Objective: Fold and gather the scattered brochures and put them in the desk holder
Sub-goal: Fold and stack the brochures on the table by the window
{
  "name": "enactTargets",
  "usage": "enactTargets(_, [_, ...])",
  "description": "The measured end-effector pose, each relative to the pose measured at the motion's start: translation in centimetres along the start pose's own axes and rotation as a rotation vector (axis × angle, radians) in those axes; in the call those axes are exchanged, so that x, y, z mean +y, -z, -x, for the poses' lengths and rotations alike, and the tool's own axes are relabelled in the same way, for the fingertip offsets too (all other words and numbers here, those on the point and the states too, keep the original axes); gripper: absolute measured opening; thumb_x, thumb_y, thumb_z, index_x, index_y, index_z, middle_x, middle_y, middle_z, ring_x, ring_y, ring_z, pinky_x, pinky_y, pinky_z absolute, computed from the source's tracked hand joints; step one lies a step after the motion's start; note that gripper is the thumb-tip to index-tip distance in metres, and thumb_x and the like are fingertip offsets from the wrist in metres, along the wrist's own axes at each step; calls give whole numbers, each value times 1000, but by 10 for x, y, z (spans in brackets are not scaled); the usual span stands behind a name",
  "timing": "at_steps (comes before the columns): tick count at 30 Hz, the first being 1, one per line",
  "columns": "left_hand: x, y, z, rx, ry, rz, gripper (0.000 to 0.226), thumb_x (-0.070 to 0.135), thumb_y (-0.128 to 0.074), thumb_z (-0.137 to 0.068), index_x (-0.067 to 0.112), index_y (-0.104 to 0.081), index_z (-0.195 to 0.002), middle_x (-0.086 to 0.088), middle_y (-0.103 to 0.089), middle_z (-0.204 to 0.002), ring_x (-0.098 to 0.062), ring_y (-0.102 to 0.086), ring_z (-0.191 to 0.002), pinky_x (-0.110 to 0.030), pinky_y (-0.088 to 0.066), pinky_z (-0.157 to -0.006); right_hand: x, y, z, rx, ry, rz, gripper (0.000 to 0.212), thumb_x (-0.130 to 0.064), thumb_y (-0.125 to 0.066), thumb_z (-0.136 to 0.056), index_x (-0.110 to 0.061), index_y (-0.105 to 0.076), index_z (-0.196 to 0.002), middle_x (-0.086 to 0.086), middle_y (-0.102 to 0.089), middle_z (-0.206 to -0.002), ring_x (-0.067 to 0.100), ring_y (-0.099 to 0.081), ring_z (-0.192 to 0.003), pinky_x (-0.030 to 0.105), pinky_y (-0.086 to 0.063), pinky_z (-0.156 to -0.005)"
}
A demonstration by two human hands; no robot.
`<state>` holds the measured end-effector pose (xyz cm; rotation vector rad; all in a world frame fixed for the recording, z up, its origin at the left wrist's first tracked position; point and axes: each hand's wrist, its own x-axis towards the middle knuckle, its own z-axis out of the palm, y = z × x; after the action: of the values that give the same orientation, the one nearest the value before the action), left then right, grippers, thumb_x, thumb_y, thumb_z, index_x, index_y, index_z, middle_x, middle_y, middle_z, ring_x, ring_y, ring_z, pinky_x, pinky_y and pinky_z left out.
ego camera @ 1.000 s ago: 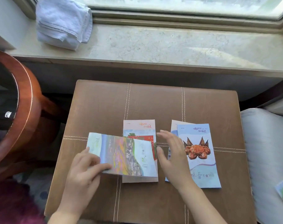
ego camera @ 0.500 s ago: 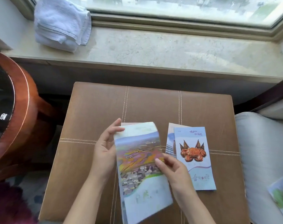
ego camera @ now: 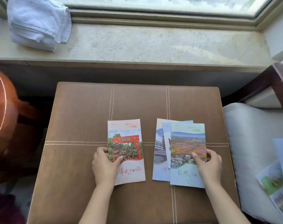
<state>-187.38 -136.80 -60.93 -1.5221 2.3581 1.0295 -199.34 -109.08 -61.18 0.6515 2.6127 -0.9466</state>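
A folded brochure with a red gate picture (ego camera: 127,143) lies left of centre on the brown leather stool (ego camera: 82,113). My left hand (ego camera: 103,167) grips its lower left edge, thumb on top. To the right is a fanned pile of three folded brochures; the top one shows colourful fields (ego camera: 186,147), and a blue building brochure (ego camera: 159,151) sticks out on the left. My right hand (ego camera: 209,167) holds the field brochure at its right edge, thumb on the cover. No desk holder is in view.
A folded white towel (ego camera: 39,21) sits on the marble window sill (ego camera: 153,44). A round wooden table (ego camera: 1,110) stands at the left. A pale cushioned chair (ego camera: 250,143) at the right carries more loose brochures (ego camera: 276,188).
The field brochure was folded shut, carried right and laid on the crab brochure pile. My left hand moved down onto the uncovered red gate brochure.
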Motion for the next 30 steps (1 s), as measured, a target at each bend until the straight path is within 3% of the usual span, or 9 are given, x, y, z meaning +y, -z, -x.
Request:
enactTargets(4, [-12, 14, -4, -200, -68, 245, 6, 24, -72, -83, 20, -69, -79, -1, -74, -71, -10, -70, -67, -33, -51, -60, -11, -11, 7, -41, -41, -2, 64, -26, -84, -68, -14, -49, -120, 10, -55, -120, 30, -55, -105, 39, -45, -83])
enactTargets(7, [-14, 26, -5, -290, -26, 489, 11, 18, -69, -85, 14, -73, -76, -7, -76, -74, -17, -71, -68, -37, -53, -65, -16, -17, 11, -82, -34, 25, 65, -24, -85, -67, -12, -47, -119, 11, -59, -118, 32, -55, -109, 41, -46, -86])
enactTargets(11, [2, 31, 4, -422, -39, 625, 15, 19, -67, -86, 18, -74, -73, -2, -73, -66, -11, -67, -59, -18, -51, -54, -23, -26, 22, -49, 4, 109, 60, -25, -83, -69, -9, -50, -117, 13, -52, -123, 33, -46, -117, 42, -42, -95])
enactTargets(15, [41, 1, 22, -538, -99, 641, 15, 3, -65, -87, 17, -69, -93, -3, -78, -81, -11, -73, -70, -19, -56, -59, -27, -31, 30, -35, -17, 21, 44, -28, -76, -77, -12, -54, -111, 9, -47, -119, 26, -52, -97, 34, -43, -80])
enactTargets(17, [53, -23, 33, -508, -139, 575, 14, 4, -66, -86, 16, -66, -94, -2, -76, -85, -8, -72, -76, -18, -54, -63, -27, -30, 28, -28, -99, -99, 31, -34, -65, -86, -14, -57, -109, 6, -50, -117, 20, -52, -90, 33, -41, -78])
enactTargets(20, [58, -55, 46, -310, -199, 283, 14, 15, -67, -86, 19, -61, -98, 5, -62, -99, -10, -61, -92, -18, -45, -72, -23, -25, 24, -60, -217, -235, 27, -43, -49, -93, -18, -57, -101, 2, -59, -104, 20, -54, -93, 36, -43, -80])
enactTargets(23, [61, -76, 59, -170, -244, 67, 45, 19, -68, -83, 19, -50, -124, 3, -42, -119, -18, -40, -115, -23, -35, -92, -24, -25, 23, -97, -196, -174, 32, -46, -53, -91, -15, -55, -98, -2, -58, -90, 22, -56, -97, 34, -42, -77])
enactTargets(27, [73, -90, 69, -210, -85, 163, 75, 18, -68, -80, 21, -28, -143, -4, -29, -134, -26, -32, -123, -24, -27, -95, -28, -30, 21, -190, -199, -96, 40, -47, -65, -81, -10, -60, -96, 9, -64, -106, 22, -58, -93, 33, -46, -72])
enactTargets(30, [78, -91, 58, -240, 13, 188, 69, 20, -66, -80, 21, -32, -140, -7, -33, -137, -29, -33, -125, -30, -30, -95, -30, -34, 19, -245, -225, -11, 48, -45, -71, -76, -10, -58, -108, 11, -55, -120, 30, -51, -115, 42, -46, -94])
